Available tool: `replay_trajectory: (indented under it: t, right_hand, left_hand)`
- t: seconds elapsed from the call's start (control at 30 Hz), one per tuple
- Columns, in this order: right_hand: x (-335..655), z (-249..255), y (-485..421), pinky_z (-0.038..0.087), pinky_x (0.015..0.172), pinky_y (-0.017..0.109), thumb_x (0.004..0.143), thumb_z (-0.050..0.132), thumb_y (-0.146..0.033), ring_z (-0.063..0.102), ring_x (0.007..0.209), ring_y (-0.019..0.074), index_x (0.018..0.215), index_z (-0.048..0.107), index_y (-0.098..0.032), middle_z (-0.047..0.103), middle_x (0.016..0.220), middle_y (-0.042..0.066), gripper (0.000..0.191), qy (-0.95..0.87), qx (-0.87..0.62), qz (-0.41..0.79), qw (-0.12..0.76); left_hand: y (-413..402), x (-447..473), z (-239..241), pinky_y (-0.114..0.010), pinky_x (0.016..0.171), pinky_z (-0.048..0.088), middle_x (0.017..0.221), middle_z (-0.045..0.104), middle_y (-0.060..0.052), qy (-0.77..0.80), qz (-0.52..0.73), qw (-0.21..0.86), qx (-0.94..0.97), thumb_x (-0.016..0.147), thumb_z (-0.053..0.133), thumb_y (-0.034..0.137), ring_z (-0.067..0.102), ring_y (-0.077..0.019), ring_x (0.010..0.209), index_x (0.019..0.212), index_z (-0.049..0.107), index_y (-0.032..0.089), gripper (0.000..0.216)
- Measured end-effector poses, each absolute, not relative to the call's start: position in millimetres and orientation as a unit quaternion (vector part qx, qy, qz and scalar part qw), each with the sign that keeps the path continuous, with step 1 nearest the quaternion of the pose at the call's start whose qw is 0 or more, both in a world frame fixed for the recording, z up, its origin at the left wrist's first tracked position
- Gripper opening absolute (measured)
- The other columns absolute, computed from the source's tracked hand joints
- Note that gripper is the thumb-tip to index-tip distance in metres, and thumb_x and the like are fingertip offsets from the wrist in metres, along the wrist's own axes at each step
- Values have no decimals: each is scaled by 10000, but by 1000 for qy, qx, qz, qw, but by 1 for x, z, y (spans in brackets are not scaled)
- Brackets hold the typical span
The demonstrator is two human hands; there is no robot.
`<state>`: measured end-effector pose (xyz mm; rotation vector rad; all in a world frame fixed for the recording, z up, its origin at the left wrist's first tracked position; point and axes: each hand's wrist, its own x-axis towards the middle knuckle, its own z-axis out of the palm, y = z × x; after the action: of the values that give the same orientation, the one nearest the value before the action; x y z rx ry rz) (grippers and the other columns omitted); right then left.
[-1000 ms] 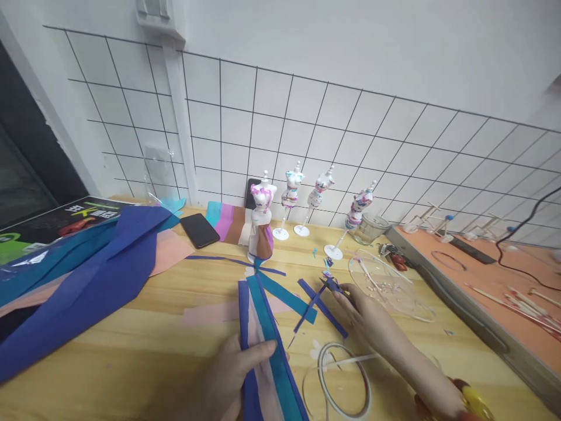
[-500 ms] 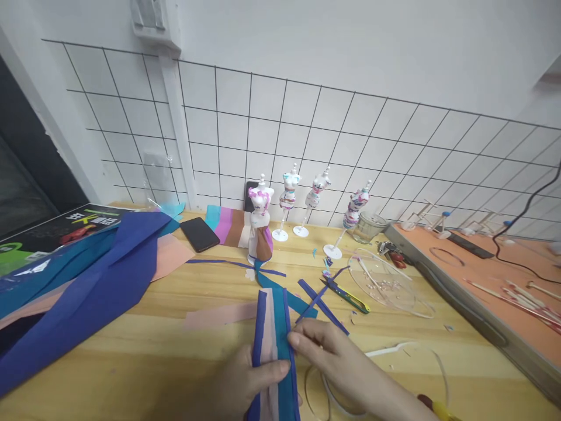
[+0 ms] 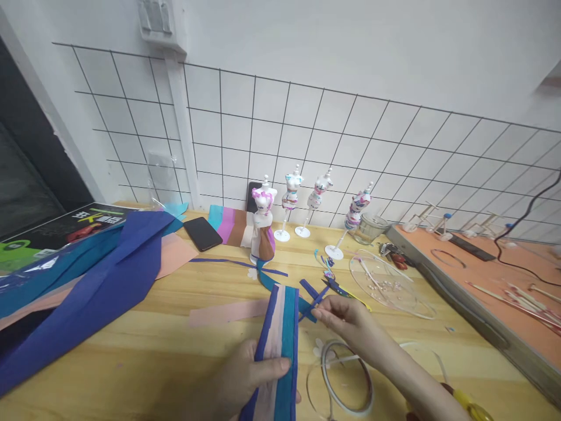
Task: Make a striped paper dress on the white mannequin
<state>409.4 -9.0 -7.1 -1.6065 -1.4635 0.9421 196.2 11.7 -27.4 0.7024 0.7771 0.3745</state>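
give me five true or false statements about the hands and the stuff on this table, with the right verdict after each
1. The left hand holds a striped strip. True.
2. The right hand grips the snips. False: the snips lie on the table just beyond it, and its fingertips are by a thin blue strip.
3. Four small mannequins stand on the table. True.
4. The glass jar is left of all the mannequins. False: it is by the rightmost one.
5. A black phone lies flat to the left of the mannequins. True.
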Motion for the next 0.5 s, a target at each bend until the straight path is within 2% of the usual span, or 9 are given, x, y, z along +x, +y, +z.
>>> replay_trajectory:
  t: [0.07,0.13,0.2,0.27,0.37,0.5]
  right_hand:
    - [413,-7,-10,431,601,251,693,715,-423,523,685,148,779,598,-178,544,732,-8,285,-557,-626,369,402]
    - [408,-6,-12,482,657,277,673,738,-432,584,803,176,1040,581,-191,592,902,32,467,-521,-586,461,416]
    - [397,-8,-14,494,618,266,679,734,-463,616,762,166,1110,559,-189,621,899,41,540,-477,-530,570,407]
    - [387,-13,-13,458,534,228,658,739,-499,582,590,121,901,622,-155,625,704,7,437,-467,-515,596,402]
    - [383,-19,-5,391,475,205,618,756,-517,461,436,71,590,550,-159,540,491,-48,414,-472,-544,538,438]
    - [403,-18,7,418,542,238,632,753,-505,507,495,103,607,559,-171,561,518,-40,387,-453,-573,472,493]
  left_hand:
    - [12,196,-28,-245,522,469,554,660,5,364,179,850,335,578,799,309,654,-162,550,730,601,153,294]
    - [12,197,-30,-245,520,463,556,656,6,357,173,849,350,587,789,298,656,-172,558,712,598,158,268]
    - [12,197,-31,-238,513,450,569,676,-19,349,153,841,384,619,763,299,650,-174,561,730,616,154,234]
    - [12,197,-34,-241,530,450,590,700,-45,345,131,832,414,645,735,293,646,-177,574,778,644,150,216]
    - [14,195,-37,-278,610,477,669,717,-39,334,138,824,436,607,750,252,659,-208,654,826,678,154,251]
    - [20,189,-37,-325,717,487,823,724,-37,294,171,818,464,574,786,257,656,-255,795,955,690,164,403]
